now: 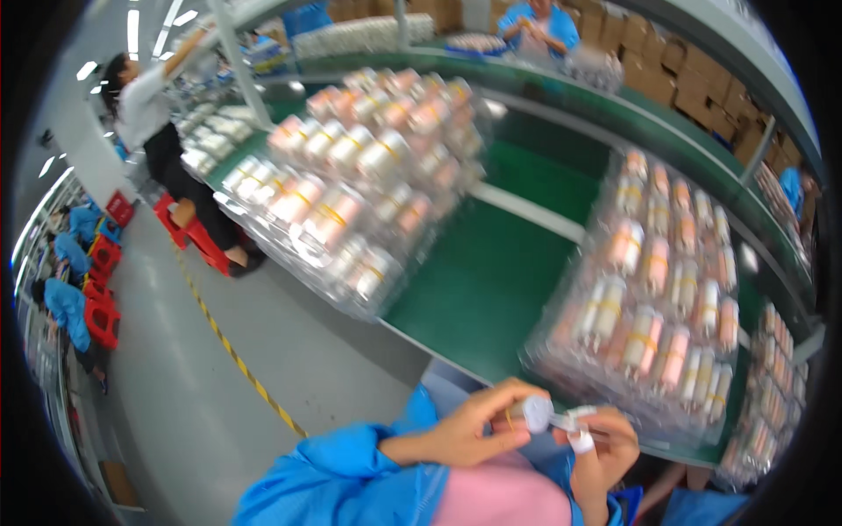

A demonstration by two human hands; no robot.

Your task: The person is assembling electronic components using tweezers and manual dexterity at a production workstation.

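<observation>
Close in front of my body, my left hand (474, 430) is closed around a white cylinder (537, 414), its round end turned up. Beside it, my right hand (611, 451) pinches a small pale piece (574, 419) that points at the cylinder; its exact kind is too small to tell. A white cover (581, 441) wraps the tip of my right thumb. Just beyond my hands stands a stack of clear plastic trays (653, 307), filled with white and pink cylinders bundled in yellow bands.
A second tray stack (351, 193) stands farther left on the green work surface (474, 272), near its edge. More trays (772, 394) are at far right. A person (153, 131) stands at left by red stools (193, 237); another (539, 31) sits across. Metal posts (239, 66) rise from the line.
</observation>
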